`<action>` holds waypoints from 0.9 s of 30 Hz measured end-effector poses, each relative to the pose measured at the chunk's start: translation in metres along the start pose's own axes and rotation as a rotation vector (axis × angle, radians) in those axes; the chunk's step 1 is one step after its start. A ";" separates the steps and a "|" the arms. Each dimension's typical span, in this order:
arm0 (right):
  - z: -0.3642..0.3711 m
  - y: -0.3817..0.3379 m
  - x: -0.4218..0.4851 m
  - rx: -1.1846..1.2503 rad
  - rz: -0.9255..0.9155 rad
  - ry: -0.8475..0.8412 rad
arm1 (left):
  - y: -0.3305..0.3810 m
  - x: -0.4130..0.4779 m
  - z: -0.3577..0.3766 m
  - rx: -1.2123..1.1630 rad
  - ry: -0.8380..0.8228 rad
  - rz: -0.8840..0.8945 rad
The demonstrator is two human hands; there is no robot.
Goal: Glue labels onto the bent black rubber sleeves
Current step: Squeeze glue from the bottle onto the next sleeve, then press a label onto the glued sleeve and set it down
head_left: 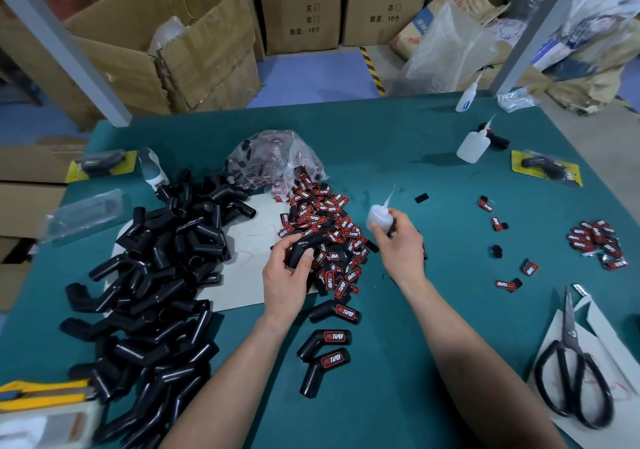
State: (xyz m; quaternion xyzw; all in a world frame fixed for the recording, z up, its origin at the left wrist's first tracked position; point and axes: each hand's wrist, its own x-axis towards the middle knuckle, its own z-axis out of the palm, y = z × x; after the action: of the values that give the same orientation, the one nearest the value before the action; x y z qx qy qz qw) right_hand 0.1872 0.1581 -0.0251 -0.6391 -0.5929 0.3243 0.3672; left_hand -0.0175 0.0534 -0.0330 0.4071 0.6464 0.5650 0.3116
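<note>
My left hand [285, 277] grips a bent black rubber sleeve [304, 246] over a heap of red-and-black labels [329, 237] in the middle of the green table [398, 362]. My right hand [398, 244] holds a small clear glue bottle [379, 218], its thin nozzle pointing up. A big pile of unlabelled black sleeves [156, 275] lies to the left. Three sleeves with labels on them [327, 344] lie near the front, between my forearms.
Two more glue bottles [472, 145] stand at the back right. Black scissors [571, 372] lie on white paper at the right edge, loose labels [595, 241] beyond them. A plastic bag of labels [273, 158] sits behind the heap. Cardboard boxes [166, 40] stand beyond the table.
</note>
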 end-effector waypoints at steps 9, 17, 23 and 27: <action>-0.005 -0.014 -0.014 0.020 -0.594 0.371 | 0.006 -0.002 0.000 -0.080 0.057 -0.008; 0.027 -0.015 -0.047 -0.224 -0.828 -0.245 | 0.013 -0.005 -0.001 -0.060 0.109 0.029; 0.036 -0.024 -0.052 -0.241 -0.607 -0.212 | 0.013 -0.011 0.002 0.072 0.051 0.139; 0.039 -0.022 -0.052 -0.243 -0.632 -0.214 | 0.010 -0.012 0.006 0.128 0.018 0.128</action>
State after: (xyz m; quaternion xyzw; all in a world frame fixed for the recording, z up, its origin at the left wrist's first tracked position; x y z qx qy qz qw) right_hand 0.1381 0.1103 -0.0277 -0.4256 -0.8306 0.1872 0.3064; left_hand -0.0050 0.0457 -0.0245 0.4614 0.6568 0.5450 0.2424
